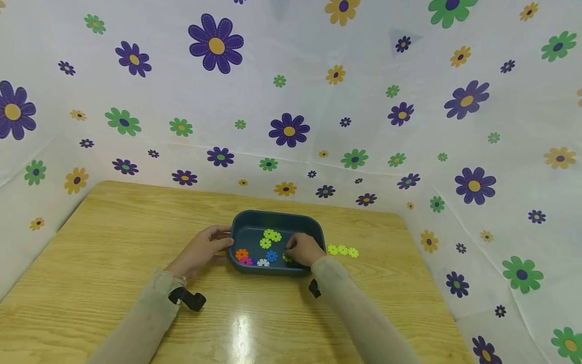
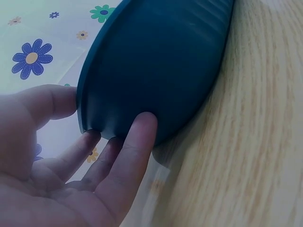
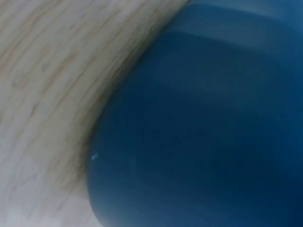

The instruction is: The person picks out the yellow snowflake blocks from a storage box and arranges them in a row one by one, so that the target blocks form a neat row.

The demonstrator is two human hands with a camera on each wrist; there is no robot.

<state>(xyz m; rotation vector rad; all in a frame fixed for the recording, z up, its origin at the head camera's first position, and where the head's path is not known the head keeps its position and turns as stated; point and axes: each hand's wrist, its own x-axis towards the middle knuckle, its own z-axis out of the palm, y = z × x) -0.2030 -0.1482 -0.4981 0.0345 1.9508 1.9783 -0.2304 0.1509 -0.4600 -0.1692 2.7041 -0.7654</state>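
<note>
A dark blue-green bin point(image 1: 277, 271) stands on the table with flower-shaped discs in it. My left hand point(image 1: 202, 248) grips its left end, the thumb at the rim and the fingers against the outer wall, as the left wrist view shows of the hand point(image 2: 80, 165) and bin point(image 2: 156, 61). Inside the right part, my right hand point(image 1: 305, 249) has curled fingers at a yellow-green disc point(image 1: 287, 258), partly hidden by the hand. Three yellow-green discs point(image 1: 265, 243) lie near the middle. The right wrist view shows only the bin's outer wall point(image 3: 199, 127) and some table.
Orange point(image 1: 242, 254), pink point(image 1: 246, 261), blue point(image 1: 272, 256) and white point(image 1: 263, 263) discs lie along the bin's near side. Right of the bin, three yellow-green discs point(image 1: 343, 250) form a row on the wooden table point(image 1: 136, 227). Flower-printed sheets rise behind and beside it.
</note>
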